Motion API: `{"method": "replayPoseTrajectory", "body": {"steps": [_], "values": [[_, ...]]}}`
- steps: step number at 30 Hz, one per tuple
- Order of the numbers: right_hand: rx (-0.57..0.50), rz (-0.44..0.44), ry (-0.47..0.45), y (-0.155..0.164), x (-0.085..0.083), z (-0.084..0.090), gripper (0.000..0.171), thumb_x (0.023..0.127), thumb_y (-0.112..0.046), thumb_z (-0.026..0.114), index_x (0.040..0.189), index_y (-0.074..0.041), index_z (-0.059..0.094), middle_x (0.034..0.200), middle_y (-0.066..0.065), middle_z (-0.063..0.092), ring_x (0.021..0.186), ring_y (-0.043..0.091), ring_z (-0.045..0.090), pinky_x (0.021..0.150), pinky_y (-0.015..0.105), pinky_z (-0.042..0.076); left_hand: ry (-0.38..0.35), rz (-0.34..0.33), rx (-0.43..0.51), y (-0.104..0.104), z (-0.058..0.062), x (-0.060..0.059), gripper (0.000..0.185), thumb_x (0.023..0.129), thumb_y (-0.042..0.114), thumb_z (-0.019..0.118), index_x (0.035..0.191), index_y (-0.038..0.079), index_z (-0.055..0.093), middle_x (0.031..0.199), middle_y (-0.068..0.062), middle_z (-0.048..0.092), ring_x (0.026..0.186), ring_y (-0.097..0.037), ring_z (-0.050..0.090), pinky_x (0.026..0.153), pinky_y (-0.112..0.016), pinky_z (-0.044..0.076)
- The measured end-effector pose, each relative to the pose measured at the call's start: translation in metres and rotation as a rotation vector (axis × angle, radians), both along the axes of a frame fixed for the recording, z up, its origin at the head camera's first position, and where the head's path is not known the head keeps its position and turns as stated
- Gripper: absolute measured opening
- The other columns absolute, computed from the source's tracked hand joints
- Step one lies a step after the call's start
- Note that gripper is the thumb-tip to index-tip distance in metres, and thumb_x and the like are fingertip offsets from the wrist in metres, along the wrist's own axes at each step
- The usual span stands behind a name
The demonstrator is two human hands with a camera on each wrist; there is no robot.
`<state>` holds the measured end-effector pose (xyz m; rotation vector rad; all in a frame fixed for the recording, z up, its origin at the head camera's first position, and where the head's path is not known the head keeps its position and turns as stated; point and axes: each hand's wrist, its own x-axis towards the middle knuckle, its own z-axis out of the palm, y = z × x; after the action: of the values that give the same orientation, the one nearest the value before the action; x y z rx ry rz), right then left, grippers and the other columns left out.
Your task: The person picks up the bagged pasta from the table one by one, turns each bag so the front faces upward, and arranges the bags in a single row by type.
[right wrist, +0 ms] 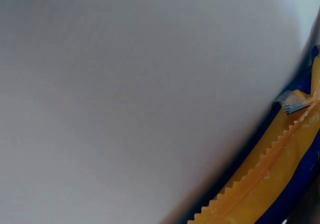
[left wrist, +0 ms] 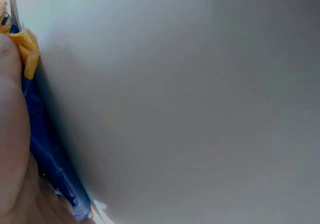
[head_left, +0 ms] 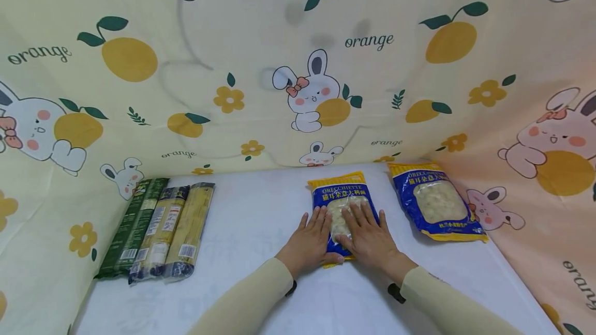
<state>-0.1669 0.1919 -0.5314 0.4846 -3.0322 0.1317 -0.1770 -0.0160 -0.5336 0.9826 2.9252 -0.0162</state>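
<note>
A blue and yellow bag of orecchiette pasta (head_left: 342, 188) lies flat on the white table, its window showing pale pasta. Over its left side rests my left hand (head_left: 302, 244), with straight fingers pointing up the bag and the thumb at the lower edge. My right hand (head_left: 374, 239) lies across the right side, fingers spread over the window. Between them the two hands cover much of the bag's middle. Along the left edge of the left wrist view, the bag's blue side (left wrist: 47, 139) shows beside the hand. The right wrist view catches its yellow serrated seam (right wrist: 272, 169).
A second orecchiette bag (head_left: 440, 203) lies to the right, near the patterned cloth wall (head_left: 261, 30). At the left, a green pack (head_left: 132, 231) lies beside two clear packs of long pasta, one labelled (head_left: 160, 231) and one plainer (head_left: 191, 226). White table (head_left: 247, 226) separates the groups.
</note>
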Motion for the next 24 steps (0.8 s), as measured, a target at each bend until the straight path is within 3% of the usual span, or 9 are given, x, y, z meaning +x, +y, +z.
{"method": "replayPoseTrajectory", "body": {"steps": [9, 15, 20, 24], "values": [[0.012, -0.029, -0.001, 0.037, -0.008, 0.003, 0.075, 0.107, -0.06, 0.048, 0.166, -0.014, 0.036, 0.173, 0.018, 0.027, 0.162, 0.044, 0.014, 0.12, 0.08, 0.012, 0.012, 0.007, -0.025, 0.036, 0.007, -0.009, 0.112, 0.095, 0.086, 0.035, 0.169, 0.005, 0.016, 0.177, -0.016, 0.013, 0.164, -0.031, 0.013, 0.13, -0.052, 0.024], [-0.005, -0.025, -0.013, 0.046, -0.014, 0.003, 0.075, 0.108, -0.063, 0.043, 0.165, -0.015, 0.037, 0.173, 0.017, 0.028, 0.161, 0.044, 0.016, 0.119, 0.081, 0.01, 0.002, 0.013, -0.023, 0.04, 0.011, -0.011, 0.106, 0.097, 0.082, 0.037, 0.169, 0.007, 0.017, 0.177, -0.015, 0.013, 0.165, -0.03, 0.013, 0.13, -0.053, 0.023], [-0.015, -0.046, -0.034, 0.052, -0.015, 0.002, 0.077, 0.107, -0.064, 0.044, 0.166, -0.015, 0.035, 0.173, 0.018, 0.026, 0.162, 0.045, 0.014, 0.12, 0.081, 0.007, -0.04, 0.02, 0.003, 0.013, 0.018, -0.01, 0.098, 0.102, 0.073, 0.043, 0.17, 0.008, 0.017, 0.177, -0.015, 0.013, 0.165, -0.029, 0.012, 0.131, -0.055, 0.02], [-0.026, -0.058, -0.06, 0.055, -0.013, 0.003, 0.078, 0.107, -0.064, 0.043, 0.167, -0.015, 0.033, 0.174, 0.019, 0.023, 0.162, 0.045, 0.011, 0.121, 0.08, 0.004, -0.075, 0.076, 0.046, -0.044, 0.027, -0.015, 0.089, 0.107, 0.062, 0.047, 0.169, 0.005, 0.016, 0.176, -0.018, 0.012, 0.164, -0.033, 0.011, 0.131, -0.057, 0.016]]}}
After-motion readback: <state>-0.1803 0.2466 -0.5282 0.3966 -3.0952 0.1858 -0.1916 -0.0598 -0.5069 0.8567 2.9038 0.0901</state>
